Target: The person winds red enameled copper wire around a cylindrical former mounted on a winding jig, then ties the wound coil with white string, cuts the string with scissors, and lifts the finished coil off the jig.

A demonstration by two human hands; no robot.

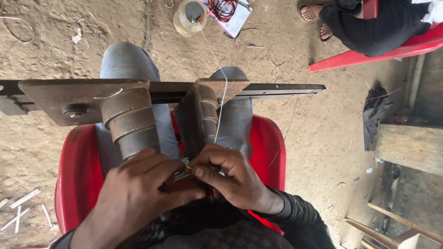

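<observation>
pinching a small metal piece (pixel 183 175) over the lap, the left hand (pixel 134 193) steadies it while the right hand (pixel 233 177) fingers clamp the thin wire (pixel 220 99) running far to the spool (pixel 189 17); next likely calls for steady tension beside the stepped former (pixel 131 122).

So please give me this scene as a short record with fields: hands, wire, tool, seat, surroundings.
left hand: rests against stepped metal former, fingers meet the right hand
right hand: pinches thin wire and a small part, too hidden to identify
wire source: clear spool on dirt floor
tool: metal bar across the knees
seat: red plastic chair
surroundings: another person's sandalled foot, dark cloth
</observation>
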